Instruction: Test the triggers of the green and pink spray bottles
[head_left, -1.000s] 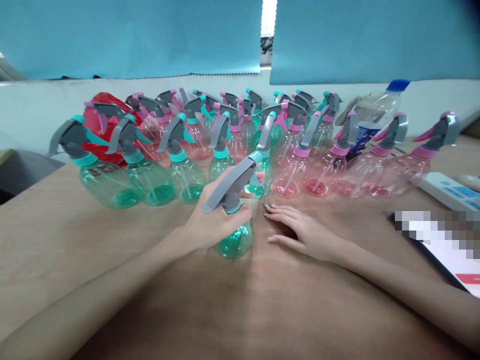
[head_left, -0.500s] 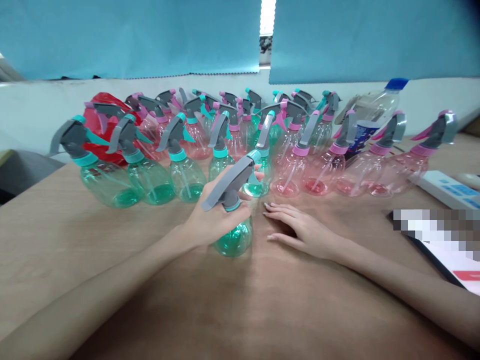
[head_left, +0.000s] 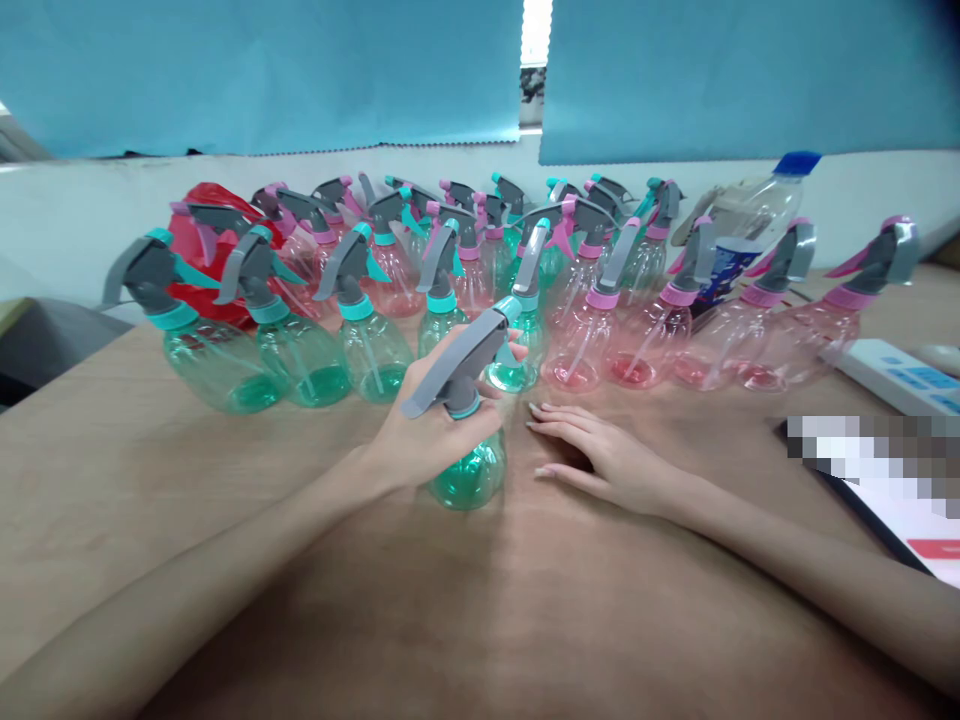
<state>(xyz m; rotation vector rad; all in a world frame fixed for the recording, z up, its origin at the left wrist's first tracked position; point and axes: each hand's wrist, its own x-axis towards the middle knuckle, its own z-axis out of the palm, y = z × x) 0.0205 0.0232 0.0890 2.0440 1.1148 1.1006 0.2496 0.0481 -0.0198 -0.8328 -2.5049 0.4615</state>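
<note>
Held spray bottle: the green-tinted held spray bottle is base down on the wooden surface, its grey head and turquoise nozzle pointing away from the person.
Left arm: it reaches in from the lower left, forearm slanting forward and inward to the held spray bottle.
Left hand: the left hand comes to the neck of the held spray bottle from its left, back of the hand upward, wrist low and nearly in line with the forearm.
Left fingers: curled around the neck below the head, thumb across the near side; some are partly hidden behind the bottle's head.
Right arm: it enters from the lower right and angles forward and inward.
Right hand: the right hand lies palm down on the surface, just right of the held spray bottle, apart from it.
Right fingers: extended and loosely bent, close side by side, thumb spread away toward the person; they hold nothing.
Behind the held spray bottle: green bottles to the left, pink bottles to the right, more bottles farther back.
Far left of it: a red bag.
Far right of it: a blue-capped bottle and, nearer the person, a dark-edged screen.
</note>
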